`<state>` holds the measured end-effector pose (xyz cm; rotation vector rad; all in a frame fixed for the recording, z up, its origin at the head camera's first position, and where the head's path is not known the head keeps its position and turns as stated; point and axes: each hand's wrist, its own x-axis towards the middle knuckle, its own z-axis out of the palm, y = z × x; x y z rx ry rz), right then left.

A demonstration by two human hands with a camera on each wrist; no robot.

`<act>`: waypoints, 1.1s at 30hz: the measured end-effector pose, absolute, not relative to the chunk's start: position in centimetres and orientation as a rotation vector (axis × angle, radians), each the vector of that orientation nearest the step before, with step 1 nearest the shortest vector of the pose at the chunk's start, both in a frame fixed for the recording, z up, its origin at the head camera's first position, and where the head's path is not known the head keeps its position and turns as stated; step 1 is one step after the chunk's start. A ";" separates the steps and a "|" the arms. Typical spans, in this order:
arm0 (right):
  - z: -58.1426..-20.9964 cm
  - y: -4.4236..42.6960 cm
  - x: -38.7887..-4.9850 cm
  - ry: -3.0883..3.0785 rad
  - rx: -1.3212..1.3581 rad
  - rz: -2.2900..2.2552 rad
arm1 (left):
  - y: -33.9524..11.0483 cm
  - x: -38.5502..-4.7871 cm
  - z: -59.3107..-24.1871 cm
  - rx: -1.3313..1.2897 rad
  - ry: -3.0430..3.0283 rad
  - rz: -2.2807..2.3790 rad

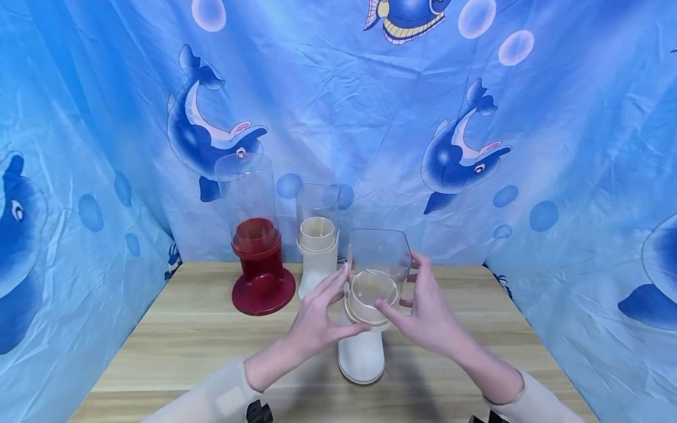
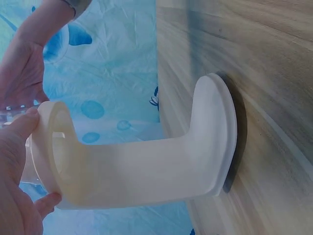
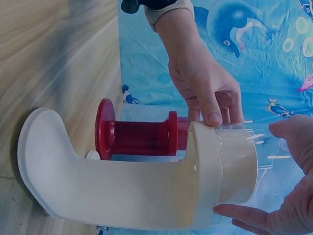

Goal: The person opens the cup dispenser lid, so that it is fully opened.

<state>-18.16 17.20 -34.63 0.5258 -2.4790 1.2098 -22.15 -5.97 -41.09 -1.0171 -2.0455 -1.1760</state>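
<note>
A white stand (image 1: 362, 355) with a cream collar on top stands upright on the table, a clear plastic tube (image 1: 378, 249) fitted round its collar. My left hand (image 1: 317, 317) holds the left side of the tube and collar, its thumb across the front at the collar's ring. From the right, my right hand (image 1: 428, 311) grips the tube, thumb in front and fingers round the far side. In the left wrist view, left fingertips touch the collar (image 2: 46, 147). The right wrist view has the right hand (image 3: 288, 191) round the tube, one finger at the collar's edge.
Behind and to the left stands a red stand (image 1: 262, 288) with a tall clear tube. Beside it is another white stand (image 1: 317, 267) with a clear tube. All are on a wooden table (image 1: 174, 352), with a blue dolphin-print cloth (image 1: 338, 117) around it.
</note>
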 end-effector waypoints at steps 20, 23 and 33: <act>-35.6 16.4 -17.3 -2.493 0.485 1.199 | -6.5 -21.6 -42.3 -1.009 -2.052 -1.320; -35.5 16.4 -17.4 -2.495 0.470 1.221 | -6.5 -21.7 -42.4 -1.014 -2.044 -1.342; -35.6 16.3 -17.7 -2.491 0.446 1.279 | -7.0 -22.1 -42.5 -1.039 -2.039 -1.353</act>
